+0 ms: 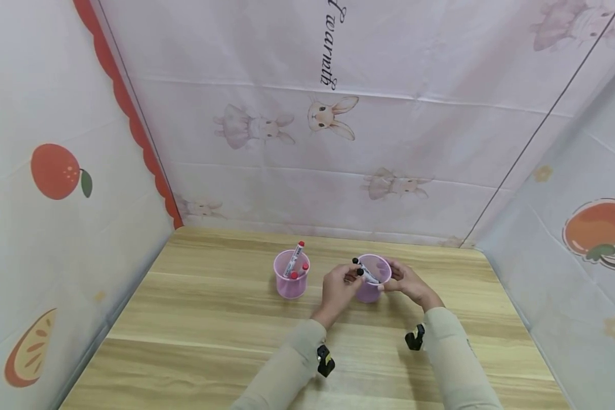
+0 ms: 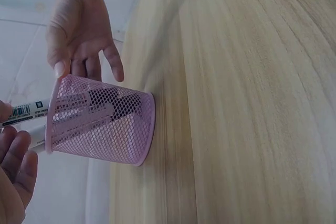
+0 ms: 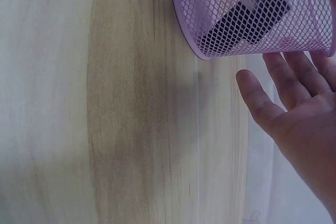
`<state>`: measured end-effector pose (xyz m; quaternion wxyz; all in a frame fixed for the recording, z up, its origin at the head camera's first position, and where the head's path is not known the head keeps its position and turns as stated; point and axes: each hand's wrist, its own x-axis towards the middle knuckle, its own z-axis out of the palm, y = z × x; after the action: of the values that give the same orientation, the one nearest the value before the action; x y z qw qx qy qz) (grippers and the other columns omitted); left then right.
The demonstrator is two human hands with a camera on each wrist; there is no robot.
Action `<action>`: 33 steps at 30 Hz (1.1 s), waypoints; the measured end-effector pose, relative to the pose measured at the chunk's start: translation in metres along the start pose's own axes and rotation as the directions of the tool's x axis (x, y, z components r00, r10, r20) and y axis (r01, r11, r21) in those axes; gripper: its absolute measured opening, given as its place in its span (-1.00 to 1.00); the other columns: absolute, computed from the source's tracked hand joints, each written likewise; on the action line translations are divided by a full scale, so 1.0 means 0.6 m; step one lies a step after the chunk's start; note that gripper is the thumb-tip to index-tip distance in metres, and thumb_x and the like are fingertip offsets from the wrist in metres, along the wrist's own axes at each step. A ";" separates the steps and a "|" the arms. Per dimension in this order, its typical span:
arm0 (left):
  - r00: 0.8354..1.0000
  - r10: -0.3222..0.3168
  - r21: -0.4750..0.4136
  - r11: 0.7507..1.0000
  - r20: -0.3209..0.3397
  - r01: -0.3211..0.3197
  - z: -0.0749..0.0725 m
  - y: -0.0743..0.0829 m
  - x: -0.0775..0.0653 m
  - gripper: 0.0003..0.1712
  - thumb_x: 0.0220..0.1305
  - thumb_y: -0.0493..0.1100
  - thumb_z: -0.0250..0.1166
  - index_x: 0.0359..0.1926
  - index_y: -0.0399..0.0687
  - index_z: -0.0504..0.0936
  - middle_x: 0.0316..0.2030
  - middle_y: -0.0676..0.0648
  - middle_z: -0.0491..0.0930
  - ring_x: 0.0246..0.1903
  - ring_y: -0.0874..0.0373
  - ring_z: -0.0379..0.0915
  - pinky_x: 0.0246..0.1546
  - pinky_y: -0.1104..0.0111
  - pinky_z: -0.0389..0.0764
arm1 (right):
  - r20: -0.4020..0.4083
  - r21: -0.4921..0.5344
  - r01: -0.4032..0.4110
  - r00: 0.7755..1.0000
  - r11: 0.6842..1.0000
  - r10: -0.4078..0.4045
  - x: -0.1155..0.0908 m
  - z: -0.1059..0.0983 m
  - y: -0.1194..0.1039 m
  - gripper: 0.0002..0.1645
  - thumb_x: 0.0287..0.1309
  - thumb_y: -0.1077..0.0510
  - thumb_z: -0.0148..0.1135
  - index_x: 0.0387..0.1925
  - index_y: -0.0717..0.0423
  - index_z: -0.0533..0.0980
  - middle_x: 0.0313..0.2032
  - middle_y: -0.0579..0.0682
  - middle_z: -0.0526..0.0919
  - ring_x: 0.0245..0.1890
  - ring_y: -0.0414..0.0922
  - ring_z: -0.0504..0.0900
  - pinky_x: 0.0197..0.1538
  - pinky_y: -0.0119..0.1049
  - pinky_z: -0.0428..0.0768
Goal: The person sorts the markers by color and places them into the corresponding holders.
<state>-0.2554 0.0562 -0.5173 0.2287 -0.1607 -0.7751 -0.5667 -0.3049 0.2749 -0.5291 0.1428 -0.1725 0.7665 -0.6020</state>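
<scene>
A pink mesh pen cup (image 1: 369,294) stands upright on the table, with two white markers (image 1: 370,277) leaning inside it; black ends show above its rim. My right hand (image 1: 411,283) holds the cup from the right, thumb at the rim and fingers along the far side. At the left of the rim, my left hand (image 1: 336,289) pinches the upper end of a marker (image 2: 32,109), seen in the left wrist view. Through the mesh, dark marker parts (image 3: 247,22) appear near the cup's base in the right wrist view.
Left of the hands, another pink pen cup (image 1: 291,288) holds several red-ended markers (image 1: 294,261). The wooden table (image 1: 210,319) meets a printed cloth wall (image 1: 287,199) at the back, with cloth walls on both sides too.
</scene>
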 end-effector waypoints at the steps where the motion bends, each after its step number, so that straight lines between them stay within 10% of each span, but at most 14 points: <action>1: 1.000 0.008 0.003 1.000 -0.001 -0.008 0.001 0.000 0.000 -0.77 -0.03 -0.33 0.42 -0.26 -0.23 0.66 -0.45 -0.01 0.62 -0.47 0.25 0.53 -0.44 0.55 0.55 | 0.001 -0.001 0.000 1.000 1.000 0.000 0.000 0.000 0.000 -0.02 -0.11 0.29 0.40 0.34 0.25 0.12 0.27 0.29 0.23 0.27 0.20 0.15 0.21 0.05 0.23; 19: 0.994 -0.059 0.085 0.995 0.087 0.051 0.006 0.000 -0.001 -0.79 -0.05 -0.30 0.43 -0.33 -0.16 0.62 -0.46 0.06 0.58 -0.46 0.32 0.50 -0.41 0.62 0.52 | 0.010 -0.009 -0.029 1.000 1.000 0.029 -0.018 0.017 -0.054 -0.06 -0.06 0.41 0.32 0.31 0.43 0.04 0.25 0.44 0.15 0.27 0.31 0.08 0.23 0.12 0.16; 33: 0.983 -0.104 0.184 0.980 0.153 0.075 0.009 -0.004 0.003 -0.78 -0.01 -0.18 0.44 -0.32 0.00 0.58 -0.53 0.17 0.54 -0.52 0.41 0.42 -0.43 0.59 0.48 | -0.006 0.003 -0.002 1.000 1.000 0.002 -0.001 0.002 -0.001 -0.05 -0.07 0.33 0.38 0.33 0.28 0.11 0.28 0.32 0.20 0.29 0.23 0.09 0.25 0.10 0.15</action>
<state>-0.2591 0.0605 -0.5196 0.1526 -0.1499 -0.8450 -0.4902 -0.3040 0.2743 -0.5290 0.1413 -0.1699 0.7663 -0.6033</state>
